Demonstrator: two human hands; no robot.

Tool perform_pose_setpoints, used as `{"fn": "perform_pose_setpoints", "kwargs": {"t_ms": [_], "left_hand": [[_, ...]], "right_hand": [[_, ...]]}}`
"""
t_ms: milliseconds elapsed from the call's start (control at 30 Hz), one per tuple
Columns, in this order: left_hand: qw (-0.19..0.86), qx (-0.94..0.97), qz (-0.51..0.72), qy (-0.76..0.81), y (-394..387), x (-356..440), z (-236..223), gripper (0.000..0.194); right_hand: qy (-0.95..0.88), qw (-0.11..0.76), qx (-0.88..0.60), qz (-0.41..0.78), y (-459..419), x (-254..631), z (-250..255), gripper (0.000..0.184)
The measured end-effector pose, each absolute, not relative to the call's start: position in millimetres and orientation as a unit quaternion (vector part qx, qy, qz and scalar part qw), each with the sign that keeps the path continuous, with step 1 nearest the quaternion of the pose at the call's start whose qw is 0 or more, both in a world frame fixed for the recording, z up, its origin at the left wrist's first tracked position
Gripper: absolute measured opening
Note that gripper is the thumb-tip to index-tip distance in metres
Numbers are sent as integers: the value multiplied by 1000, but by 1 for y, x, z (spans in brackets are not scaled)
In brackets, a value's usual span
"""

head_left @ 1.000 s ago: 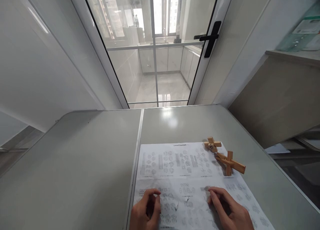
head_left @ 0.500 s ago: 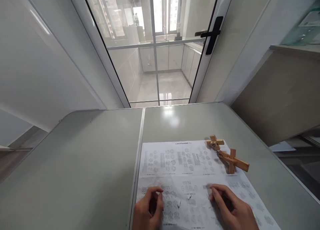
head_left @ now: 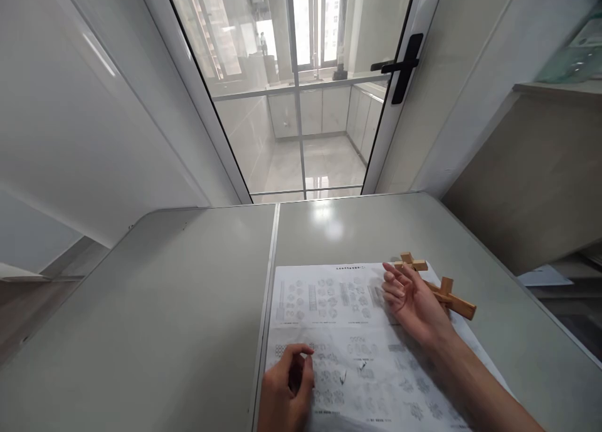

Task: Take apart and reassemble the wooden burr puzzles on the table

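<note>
Wooden crosses (head_left: 459, 305) have the half-open right hand (head_left: 416, 306) newly beside them, grip unclear; left hand (head_left: 288, 385) curled, empty.

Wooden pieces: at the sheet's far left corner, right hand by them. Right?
Wrong corner: the head view shows the wooden pieces at the sheet's far right corner. The right hand is by them, as you say.
</note>
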State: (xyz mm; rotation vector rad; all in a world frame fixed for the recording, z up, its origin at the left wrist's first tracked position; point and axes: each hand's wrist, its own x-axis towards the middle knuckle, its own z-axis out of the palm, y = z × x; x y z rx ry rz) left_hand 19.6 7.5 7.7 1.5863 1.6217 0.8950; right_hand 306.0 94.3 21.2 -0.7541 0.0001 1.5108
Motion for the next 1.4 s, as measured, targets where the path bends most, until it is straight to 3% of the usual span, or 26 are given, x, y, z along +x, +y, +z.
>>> {"fn": "perform_pose_setpoints", "kwargs": {"t_ms": [333,500,733,967,1000,1133,1233,1267,1400], "left_hand": [[373,621,336,602,7,12,3,35],[373,623,332,602,8,12,4,33],[359,572,391,624,4,20,14,41],[375,633,395,551,25,28,36,23],[386,653,400,514,31,30,39,28],[507,685,349,389,61,36,48,82],[584,681,306,319,87,40,52,110],[614,679,283,288,95,42,53,110],[697,644,221,226,116,51,49,79]], "right_hand": [[33,700,-261,664,108,310,2,27],[-75,676,-311,664,103,307,0,27],[-295,540,-324,719,82,278,-1,41],[-405,342,-214,821,71,269,-18,56],[-411,319,-198,830,70,269,-19,57],[-412,271,-160,855,70,270,-21,54],[-394,243,-141,875,71,270,-23,52],[-387,237,-133,881,71,270,-23,51],[-386,238,-120,883,74,267,-22,57]]}}
